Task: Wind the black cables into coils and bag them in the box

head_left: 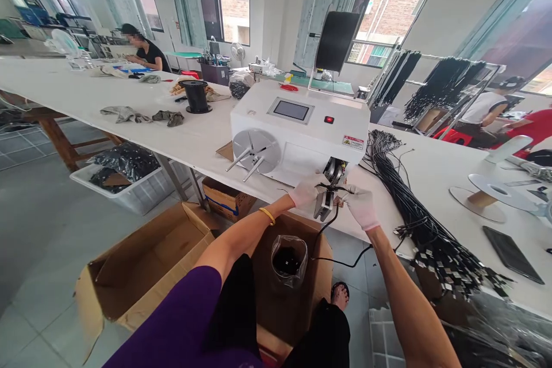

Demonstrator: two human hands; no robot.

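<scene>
Cable [354, 266], black, slim and smooth-skinned, runs between the two grips, its slack sagging below them in a rounded loop. White-gloved and matte, the left grip [305, 191] is pinched together on one stretch, and the right grip [361, 207] is likewise pinched on another, with a squared metal head [324, 206] between them. Just above the grips stands the machine [259, 109], a smooth white box with softened edges. Left of the left grip, its round grey disc [264, 144] bears straight, rod-like prongs [252, 169]. Right of the right grip, a dense bundle [405, 207] of thin black cords lies on the flat white table [431, 172], ending in small silvery plugs [452, 276]. Below the left grip, a crinkled clear plastic bag [302, 267] sits inside a brown cardboard carton [263, 247].
</scene>
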